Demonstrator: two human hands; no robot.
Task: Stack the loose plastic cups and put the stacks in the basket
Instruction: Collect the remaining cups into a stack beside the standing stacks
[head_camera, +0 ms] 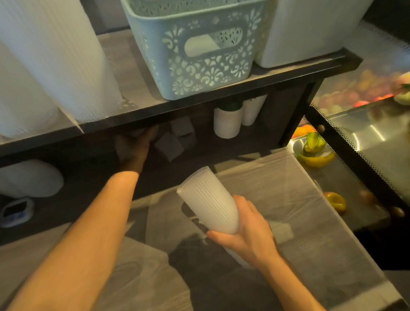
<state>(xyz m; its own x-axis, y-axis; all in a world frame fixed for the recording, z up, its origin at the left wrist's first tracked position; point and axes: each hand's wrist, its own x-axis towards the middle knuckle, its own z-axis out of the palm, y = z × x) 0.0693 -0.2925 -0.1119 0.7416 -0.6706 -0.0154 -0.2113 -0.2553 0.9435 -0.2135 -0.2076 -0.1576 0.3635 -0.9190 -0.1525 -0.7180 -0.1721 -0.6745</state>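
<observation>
Head view, and the job looks only partly done: a stack of ribbed plastic cups [209, 205] is gripped in the right hand [247, 230] above the worktop [313, 230], near its back edge and not in the basket [194, 49] yet (nothing can be made out inside it from here). The basket is parked on the upper shelf [201, 108], at its front edge. The left hand [135, 147] is reached into the shadow under that shelf; its grip can't be told. Probably more cups to be fetched there.
</observation>
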